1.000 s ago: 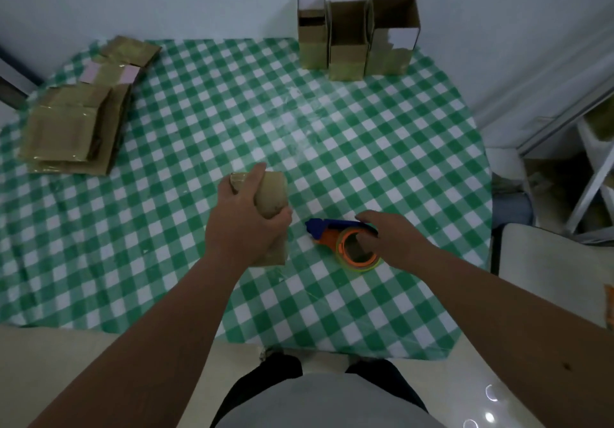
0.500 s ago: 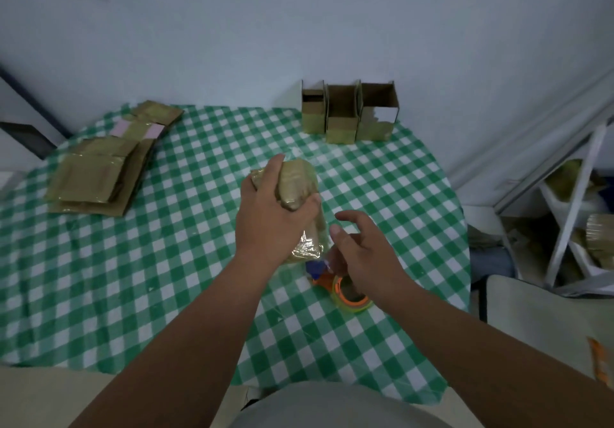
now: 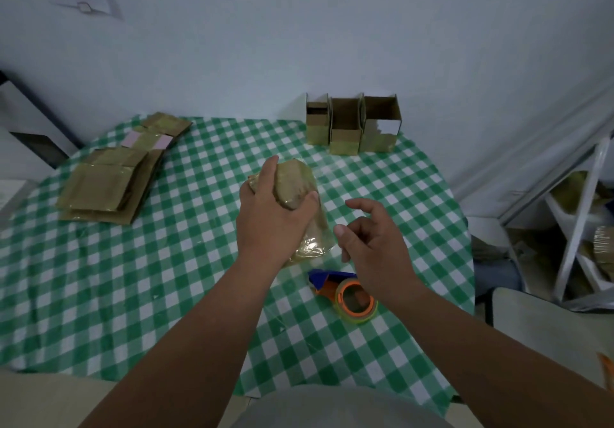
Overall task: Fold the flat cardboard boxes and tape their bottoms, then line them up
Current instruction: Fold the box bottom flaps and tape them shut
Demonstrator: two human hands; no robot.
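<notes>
My left hand point(image 3: 274, 215) grips a small folded cardboard box point(image 3: 295, 183) held above the green checked table point(image 3: 166, 278), with a strip of clear tape point(image 3: 314, 241) hanging from the box's near side. My right hand point(image 3: 375, 238) hovers just right of the tape strip, fingers loosely curled and holding nothing. The orange and blue tape dispenser point(image 3: 349, 294) lies on the table under my right wrist. Three folded boxes point(image 3: 352, 125) stand in a row at the table's far edge. A stack of flat boxes point(image 3: 109, 185) lies at the far left.
A wall runs close behind the table. A white shelf frame point(image 3: 578, 221) and a chair seat point(image 3: 545, 321) stand to the right of the table. The table's near edge is just in front of my body.
My left hand lifted the box off the table. My right hand let go of the tape dispenser and rose beside the hanging tape. The camera tilted up.
</notes>
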